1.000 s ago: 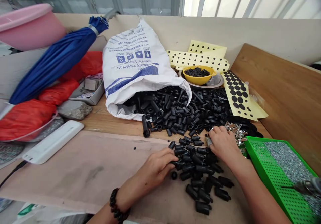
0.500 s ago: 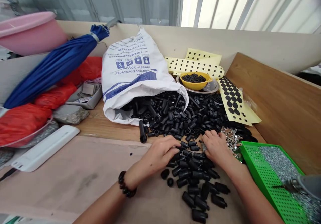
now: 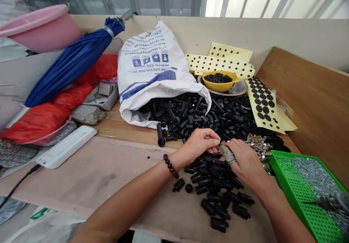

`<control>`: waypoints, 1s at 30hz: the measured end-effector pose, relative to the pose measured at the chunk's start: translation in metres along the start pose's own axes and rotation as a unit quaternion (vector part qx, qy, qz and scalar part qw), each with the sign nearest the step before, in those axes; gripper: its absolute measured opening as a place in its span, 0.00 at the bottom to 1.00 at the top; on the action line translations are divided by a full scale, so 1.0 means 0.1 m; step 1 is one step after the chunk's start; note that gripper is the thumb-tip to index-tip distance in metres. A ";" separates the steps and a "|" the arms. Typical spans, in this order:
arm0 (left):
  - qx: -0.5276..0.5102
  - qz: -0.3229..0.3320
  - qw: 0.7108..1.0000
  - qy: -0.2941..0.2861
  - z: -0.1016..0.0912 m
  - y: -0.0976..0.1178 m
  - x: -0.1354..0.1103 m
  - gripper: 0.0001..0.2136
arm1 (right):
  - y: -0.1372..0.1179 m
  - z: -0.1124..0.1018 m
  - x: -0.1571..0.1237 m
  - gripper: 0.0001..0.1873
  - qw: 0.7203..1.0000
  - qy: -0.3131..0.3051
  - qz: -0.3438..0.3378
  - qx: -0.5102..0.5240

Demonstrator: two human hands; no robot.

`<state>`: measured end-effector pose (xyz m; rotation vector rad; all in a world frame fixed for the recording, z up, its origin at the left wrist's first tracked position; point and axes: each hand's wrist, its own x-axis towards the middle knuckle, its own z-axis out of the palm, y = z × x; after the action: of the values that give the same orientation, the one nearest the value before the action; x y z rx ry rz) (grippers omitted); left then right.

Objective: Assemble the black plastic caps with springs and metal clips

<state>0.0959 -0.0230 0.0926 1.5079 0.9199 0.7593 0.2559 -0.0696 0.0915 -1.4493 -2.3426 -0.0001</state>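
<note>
My left hand (image 3: 203, 143), with a dark bead bracelet (image 3: 171, 166) at the wrist, is closed in a pinch above the pile of black parts. A small dark piece, mostly hidden, shows at its fingertips. My right hand (image 3: 244, 161) meets it there with curled fingers; what these hold is hidden. A speckled grey cover (image 3: 227, 154) sits on one of its digits. Below both hands lie several black cylinders with a narrow stub at one end (image 3: 218, 224). A black cylinder (image 3: 179, 185) and another seen end-on (image 3: 188, 188) lie apart to the left.
A white sack (image 3: 152, 65) spills black parts (image 3: 191, 116) behind my hands. A yellow bowl (image 3: 222, 86) and dotted sticker sheets (image 3: 263, 103) stand beyond. Metal clips (image 3: 257, 145), a green tray (image 3: 289, 192) and a pointed tool (image 3: 327, 201) are right. A white power bank-like device (image 3: 67, 146) lies left.
My left hand has moved up and right from the cylinders to meet my right hand. The right fingers have curled inward. The view has shifted slightly.
</note>
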 end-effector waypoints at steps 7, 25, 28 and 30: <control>0.190 0.115 0.974 -0.041 -0.41 0.05 -0.65 0.09 | -0.03 -0.12 -0.09 0.11 0.991 -0.001 0.013 0.136; 0.449 0.112 0.874 -0.149 -0.62 -0.28 -1.30 0.14 | 0.02 -0.13 -0.24 0.10 0.994 0.014 0.024 0.109; 0.478 0.092 0.868 -0.094 -0.63 -0.38 -1.27 0.08 | 0.01 -0.09 -0.25 0.10 0.994 0.020 0.011 0.110; 0.472 0.076 0.875 -0.071 -0.60 -0.43 -1.25 0.07 | 0.01 -0.07 -0.25 0.10 0.994 0.020 0.003 0.107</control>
<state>-0.0221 -0.1020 0.0619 2.4753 1.1370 0.2681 0.2687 -0.0923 0.0898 -1.3392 -2.2293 0.2158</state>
